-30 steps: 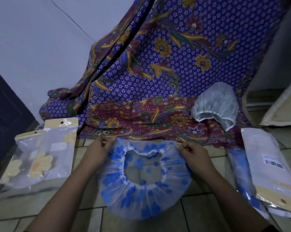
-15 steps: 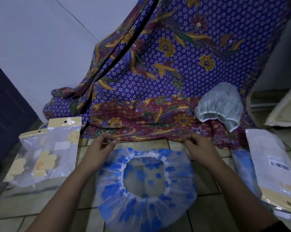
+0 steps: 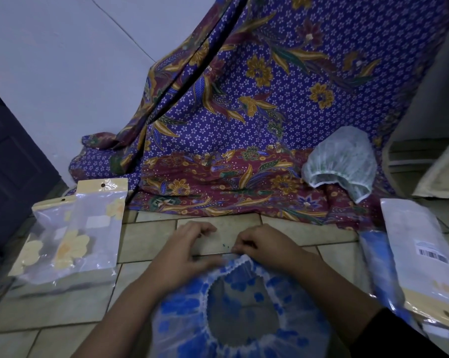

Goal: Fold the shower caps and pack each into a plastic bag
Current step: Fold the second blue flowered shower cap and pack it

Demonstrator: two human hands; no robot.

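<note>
"Right hand (image 3: 267,246) pinches the frilled rim of the blue-flowered clear plastic shower cap (image 3: 187,308), just before the purple batik cloth (image 3: 244,125); left hand (image 3: 184,254) touches it, grip blurred."
"Step?"
"Folding, seemingly. Next: halve it flat."

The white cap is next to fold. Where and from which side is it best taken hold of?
Probably by its elastic rim, coming from the front. The white cap leans against the cloth with its opening facing the person, so the rim is exposed; the puffed dome would likely just crumple.
</note>
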